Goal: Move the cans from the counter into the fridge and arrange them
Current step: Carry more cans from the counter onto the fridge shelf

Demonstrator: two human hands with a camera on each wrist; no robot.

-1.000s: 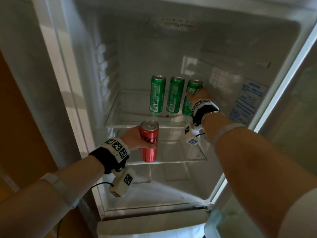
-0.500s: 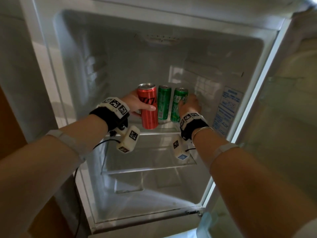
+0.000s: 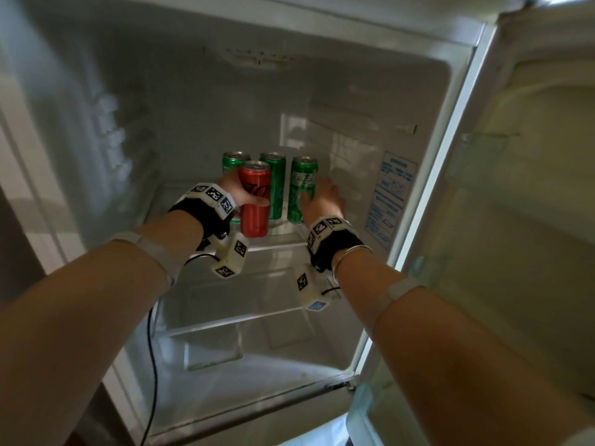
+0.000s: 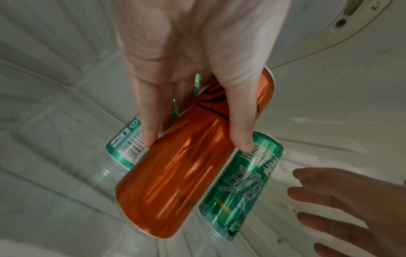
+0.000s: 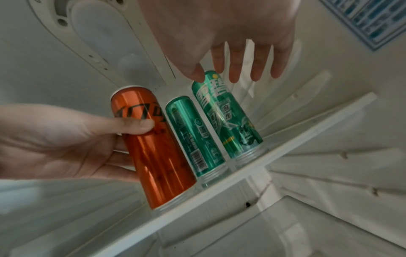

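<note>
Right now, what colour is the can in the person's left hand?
Red with dark lettering: the red can, held by the left hand; clearest in the right wrist view.

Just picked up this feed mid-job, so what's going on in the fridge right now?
A person is loading cans onto a glass shelf of the open fridge. The left hand grips a red can at the shelf's front edge; whether its base is down yet, I cannot tell. Three green cans stand behind it in a row. The right hand, fingers loose, is beside the rightmost green can, thumb at its side, not gripping it.
</note>
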